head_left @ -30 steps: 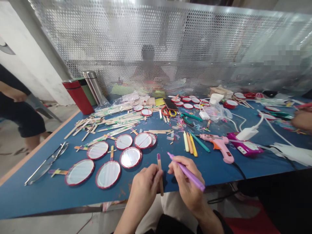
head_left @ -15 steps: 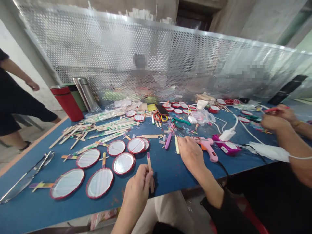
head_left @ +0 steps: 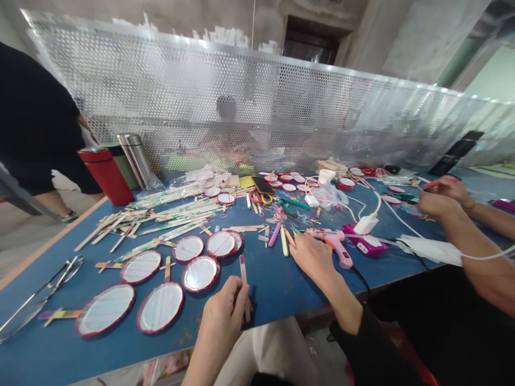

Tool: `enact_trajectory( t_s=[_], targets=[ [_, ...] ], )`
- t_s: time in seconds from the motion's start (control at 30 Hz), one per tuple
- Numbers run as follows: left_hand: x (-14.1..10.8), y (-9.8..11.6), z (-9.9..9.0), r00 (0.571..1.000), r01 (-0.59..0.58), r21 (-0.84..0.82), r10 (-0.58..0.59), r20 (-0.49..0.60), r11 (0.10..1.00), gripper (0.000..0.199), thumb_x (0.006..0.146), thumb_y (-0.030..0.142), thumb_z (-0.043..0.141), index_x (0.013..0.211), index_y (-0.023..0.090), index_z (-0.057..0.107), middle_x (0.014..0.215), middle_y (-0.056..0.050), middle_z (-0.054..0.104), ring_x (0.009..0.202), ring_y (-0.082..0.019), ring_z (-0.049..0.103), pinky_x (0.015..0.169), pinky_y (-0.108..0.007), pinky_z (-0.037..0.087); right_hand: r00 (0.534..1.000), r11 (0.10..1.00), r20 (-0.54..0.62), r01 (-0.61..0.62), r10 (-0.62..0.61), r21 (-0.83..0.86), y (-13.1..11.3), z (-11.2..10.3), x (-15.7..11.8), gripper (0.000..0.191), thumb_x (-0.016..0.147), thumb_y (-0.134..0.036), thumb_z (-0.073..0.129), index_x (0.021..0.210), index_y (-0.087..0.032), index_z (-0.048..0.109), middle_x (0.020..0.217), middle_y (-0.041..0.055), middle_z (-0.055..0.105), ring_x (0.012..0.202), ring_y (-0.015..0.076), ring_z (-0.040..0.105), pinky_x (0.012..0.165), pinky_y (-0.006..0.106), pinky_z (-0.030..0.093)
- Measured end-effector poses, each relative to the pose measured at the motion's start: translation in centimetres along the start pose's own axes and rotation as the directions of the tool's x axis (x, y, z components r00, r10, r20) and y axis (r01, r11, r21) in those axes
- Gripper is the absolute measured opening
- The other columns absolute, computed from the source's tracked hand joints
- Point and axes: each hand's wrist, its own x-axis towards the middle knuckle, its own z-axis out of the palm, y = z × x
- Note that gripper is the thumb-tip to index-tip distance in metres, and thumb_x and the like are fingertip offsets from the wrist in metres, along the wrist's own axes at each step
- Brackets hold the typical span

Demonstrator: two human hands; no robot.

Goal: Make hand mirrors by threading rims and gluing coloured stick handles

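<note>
Wooden and purple-tipped, a craft stick (head_left: 243, 272) is pointing toward the far side above the near edge of the blue surface (head_left: 276, 292); the left hand (head_left: 226, 306) is holding it, its fingers curling snugly around the shaft. Farther right, the right hand (head_left: 314, 258) is reaching over the surface, its fingers bending at the near end of an orange marker (head_left: 288, 236); whether they are gripping it, I cannot tell. A yellow marker (head_left: 284, 242) and a purple marker (head_left: 275, 235) are lying just left of that, while a pink glue gun (head_left: 341, 253) is resting just right of the right hand. Red-rimmed discs (head_left: 160, 308) are lying left of the left hand.
</note>
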Motion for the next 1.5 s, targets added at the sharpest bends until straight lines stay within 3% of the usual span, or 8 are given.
enact_trajectory(
  t_s=[0.13,0.33,0.6,1.0,1.2,1.27,1.37,1.5],
  targets=[
    [0.1,-0.3,0.1,1.0,0.022,0.039,-0.021,-0.004,0.999,0.027,0.093,0.04,0.037,0.073,0.024,0.046,0.053,0.004,0.062,0.05,-0.015,0.06,0.054,-0.022,0.042,0.997,0.999,0.062,-0.035,0.035,0.012,0.1,-0.3,0.0,0.021,0.086,-0.022,0.05,0.093,-0.015,0.069,0.088,0.0132,0.072,0.082,0.029,0.071,0.062,0.032,0.048],
    [0.2,-0.3,-0.3,1.0,0.009,0.286,-0.011,0.004,0.958,0.027,0.093,0.041,0.033,0.079,0.024,0.048,0.057,0.004,0.056,0.054,-0.015,0.059,0.054,-0.022,0.038,0.996,0.998,0.085,-0.027,0.022,0.054,0.3,-0.9,-1.2,0.022,0.089,-0.031,0.05,0.083,-0.02,0.069,0.085,0.0071,0.073,0.082,0.0257,0.071,0.063,0.029,0.047],
    [0.1,-0.1,-0.2,0.996,-0.042,0.337,0.013,0.087,0.94,0.023,0.094,0.034,0.03,0.076,0.025,0.04,0.06,0.003,0.057,0.057,-0.016,0.059,0.057,-0.023,0.038,0.995,0.995,-0.01,-0.099,0.1,0.019,1.2,-0.3,-1.7,0.021,0.091,-0.023,0.047,0.099,-0.013,0.065,0.105,0.0131,0.069,0.095,0.0273,0.067,0.065,0.029,0.046],
    [0.1,0.3,-0.1,0.996,-0.045,0.385,0.011,0.09,0.922,0.023,0.094,0.03,0.032,0.075,0.024,0.043,0.064,0.002,0.056,0.059,-0.016,0.055,0.057,-0.022,0.037,0.985,0.985,0.101,-0.151,0.142,0.083,1.9,-0.2,-0.9,0.022,0.085,-0.027,0.049,0.083,-0.015,0.068,0.083,0.0126,0.073,0.084,0.028,0.07,0.063,0.03,0.045],
    [0.1,0.7,-0.2,0.995,-0.025,0.386,-0.015,0.101,0.922,0.022,0.094,0.03,0.03,0.077,0.024,0.042,0.065,0.001,0.055,0.06,-0.017,0.054,0.06,-0.024,0.037,0.989,0.982,0.049,-0.142,0.137,0.124,2.4,0.5,-1.2,0.045,0.086,-0.016,0.045,0.131,-0.016,0.049,0.089,0.01,0.073,0.079,0.0246,0.07,0.062,0.028,0.044],
    [0.1,0.7,-0.2,0.994,-0.011,0.385,-0.031,0.104,0.923,0.021,0.094,0.03,0.03,0.076,0.024,0.041,0.064,0.002,0.054,0.06,-0.017,0.055,0.06,-0.024,0.037,0.996,0.968,-0.02,-0.084,0.091,0.235,2.6,0.8,-1.5,0.045,0.089,-0.016,0.041,0.134,-0.017,0.047,0.09,0.0083,0.073,0.076,0.022,0.069,0.063,0.027,0.044],
    [0.2,0.7,-0.1,0.995,-0.013,0.399,-0.027,0.094,0.917,0.021,0.093,0.03,0.03,0.076,0.024,0.041,0.064,0.002,0.053,0.06,-0.017,0.055,0.06,-0.023,0.036,0.997,0.792,-0.063,0.079,-0.051,0.605,2.5,0.9,-2.4,0.031,0.091,-0.023,0.039,0.114,-0.018,0.06,0.076,0.003,0.069,0.065,0.0179,0.065,0.059,0.026,0.046],
    [0.2,0.5,0.1,0.996,-0.021,0.409,-0.015,0.085,0.912,0.023,0.093,0.033,0.029,0.075,0.024,0.041,0.065,0.001,0.054,0.061,-0.017,0.055,0.058,-0.024,0.036,0.983,0.264,-0.049,0.095,-0.178,0.96,1.3,0.3,-4.2,0.03,0.091,-0.04,0.047,0.111,-0.02,0.057,0.082,0.0033,0.066,0.061,0.0149,0.061,0.052,0.024,0.046]
  ],
)
